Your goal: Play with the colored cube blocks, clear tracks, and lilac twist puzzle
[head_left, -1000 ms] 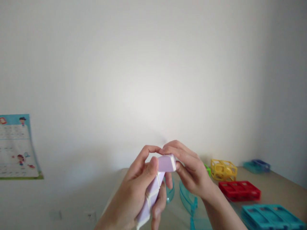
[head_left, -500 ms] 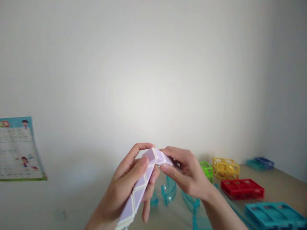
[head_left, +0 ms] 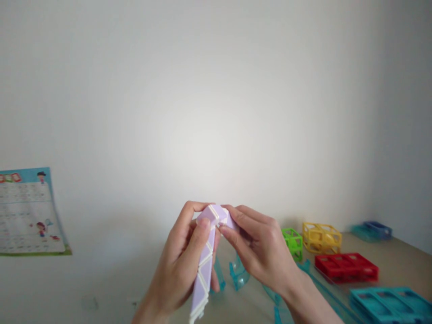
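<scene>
Hands [head_left: 182,263] grip lilac segmented toy [head_left: 204,270]; poster [head_left: 27,216] print unreadably small.

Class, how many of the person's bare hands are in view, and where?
2. The bare left hand holds the lilac-and-white segmented toy from the left, thumb near its bend; the bare right hand holds its bent end from the right. Some fingers are hidden.

Holds left hand [head_left: 180,261] and right hand [head_left: 265,247] close together in a pinch, with bent fingers [head_left: 251,216], inward-angled thumbs [head_left: 199,238] and lower wrists [head_left: 293,283].
</scene>
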The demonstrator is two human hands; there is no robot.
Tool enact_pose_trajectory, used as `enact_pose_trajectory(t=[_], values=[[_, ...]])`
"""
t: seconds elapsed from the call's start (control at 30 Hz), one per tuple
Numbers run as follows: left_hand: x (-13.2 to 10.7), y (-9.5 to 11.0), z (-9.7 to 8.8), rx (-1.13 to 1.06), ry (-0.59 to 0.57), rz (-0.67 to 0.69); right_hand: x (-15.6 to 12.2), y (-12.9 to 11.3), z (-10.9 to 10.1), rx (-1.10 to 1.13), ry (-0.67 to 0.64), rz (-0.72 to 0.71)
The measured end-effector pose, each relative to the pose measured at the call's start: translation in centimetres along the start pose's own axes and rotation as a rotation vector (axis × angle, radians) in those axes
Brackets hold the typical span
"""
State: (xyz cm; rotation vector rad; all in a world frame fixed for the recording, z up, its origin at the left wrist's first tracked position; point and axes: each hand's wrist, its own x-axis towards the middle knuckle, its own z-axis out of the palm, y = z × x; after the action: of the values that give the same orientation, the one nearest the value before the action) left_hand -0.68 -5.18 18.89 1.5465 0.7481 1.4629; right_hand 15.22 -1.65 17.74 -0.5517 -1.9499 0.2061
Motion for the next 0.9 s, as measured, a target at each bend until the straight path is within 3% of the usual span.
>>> enact_pose_trajectory(t=[0.23, 0.43, 0.6, 0.73, 0.9], values=[[0.6, -1.5, -0.1, 0.2, 0.189, 0.203, -0.2, -1.5, 0.3, 0.017, -0.093, 0.049], [0.9, -1.7, 0.0, 0.125, 0.184, 0.266, -0.3, -2.3, -0.1, 0.061, -0.09, 0.046], [1.6, -2.6, -0.1, 0.082, 0.2, 0.331, 0.2, -0.7, 0.3, 0.098, -0.049, 0.046], [2.1, -3.1, -0.5, 0.067, 0.253, 0.478, 0.6, 1.0, 0.5, 0.08, -0.073, 0.073], [1.8, -1.3, -1.2, -0.071, 0.384, 0.697, 0.3, 0.9, -0.3, 0.08, -0.155, 0.132]])
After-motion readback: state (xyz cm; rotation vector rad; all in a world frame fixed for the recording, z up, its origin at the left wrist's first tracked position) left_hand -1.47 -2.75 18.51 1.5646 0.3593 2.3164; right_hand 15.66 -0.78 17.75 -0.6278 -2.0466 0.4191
